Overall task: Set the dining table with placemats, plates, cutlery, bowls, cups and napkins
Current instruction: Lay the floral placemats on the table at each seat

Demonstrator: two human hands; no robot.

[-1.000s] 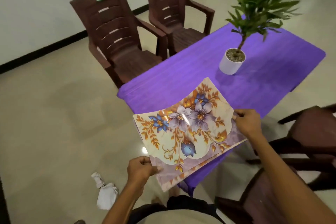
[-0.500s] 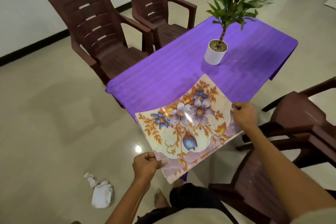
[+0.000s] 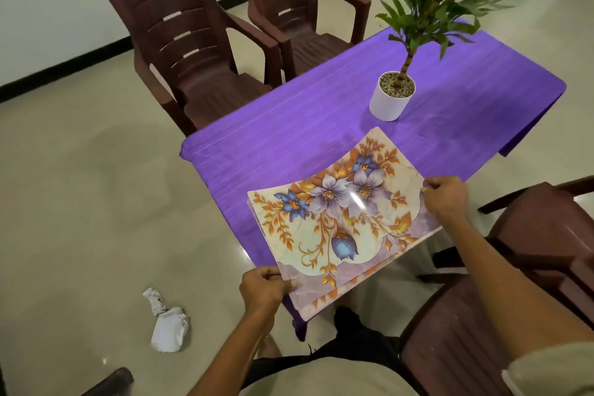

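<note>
We held a stack of floral placemats (image 3: 337,219) over the near corner of the purple-covered table (image 3: 289,138); our left hand (image 3: 262,291) pinched the stack's near corner, and our right hand (image 3: 446,199) pinched its right edge, fingers curled round it. A potted plant (image 3: 392,95) stood just beyond; two brown chairs (image 3: 193,42) faced the table's far side.
</note>
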